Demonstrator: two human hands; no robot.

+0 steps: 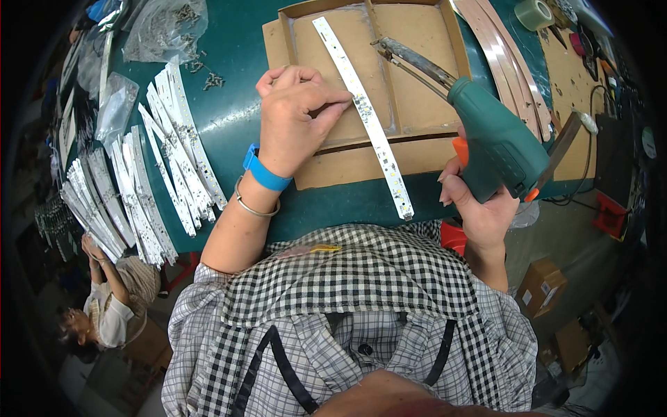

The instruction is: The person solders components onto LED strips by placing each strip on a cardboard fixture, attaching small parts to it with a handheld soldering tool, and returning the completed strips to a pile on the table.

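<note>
A narrow white LED circuit strip (375, 128) lies slanted across the cardboard tray and hangs over its near edge. My left hand (299, 104), with a blue wristband and a bangle, pinches the strip's left edge near its middle. Whether a small part is between those fingertips is hidden. My right hand (479, 205) is wrapped round the handle of a green pistol-shaped soldering gun (497, 135) with an orange trigger. Its long dark metal tip points up and left over the tray, apart from the strip.
The divided cardboard tray (417, 133) rests on a green tabletop (233, 90). White circuit strips (177, 149) lie in bundles at left, beside a plastic bag of small screws (167, 31). Curved copper-coloured strips (504, 55) and a tape roll (534, 14) are at right. Another person (114, 306) sits at far left.
</note>
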